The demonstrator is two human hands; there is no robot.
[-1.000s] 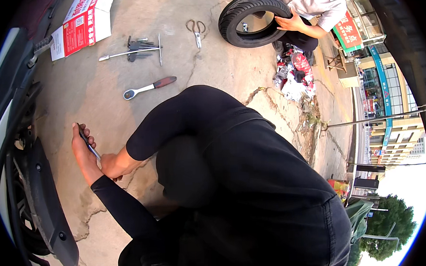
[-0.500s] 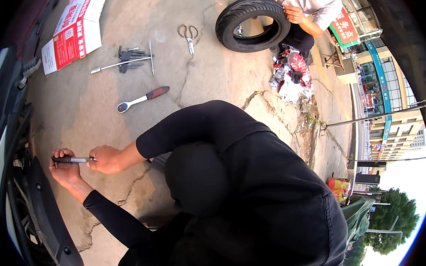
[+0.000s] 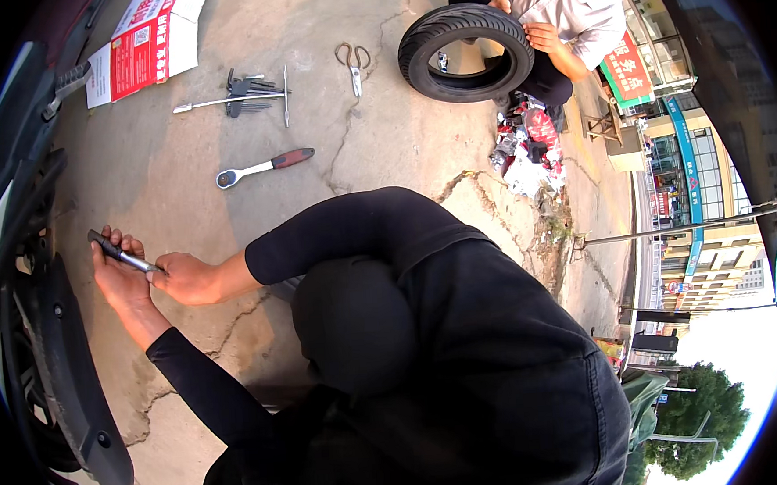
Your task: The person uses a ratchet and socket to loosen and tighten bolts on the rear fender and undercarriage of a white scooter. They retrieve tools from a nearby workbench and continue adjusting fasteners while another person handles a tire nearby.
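Note:
My left hand (image 3: 125,276) is palm up with its fingers curled round a slim cylindrical tool (image 3: 128,253), dark at one end and silver along the rest. My right hand (image 3: 188,278) pinches the silver end of the same tool, close against the left palm; its fingertips partly hide that end. The tool's exact kind is unclear. Just left of both hands is a dark curved vehicle panel (image 3: 64,347) with round bolts, beside black frame parts and a wheel. Black sleeves cover both my arms.
On the cracked concrete lie a ratchet wrench (image 3: 266,167), scissors (image 3: 355,69), a long-shafted T-handle tool (image 3: 214,103) and a hex key set (image 3: 250,90). A red-and-white carton (image 3: 146,58) lies upper left. Another person holds a tyre (image 3: 414,57) beside a litter pile (image 3: 533,151).
From nearly level, the tool has tilted so its dark end points up and left. Both hands still hold it. The whole view has shifted slightly.

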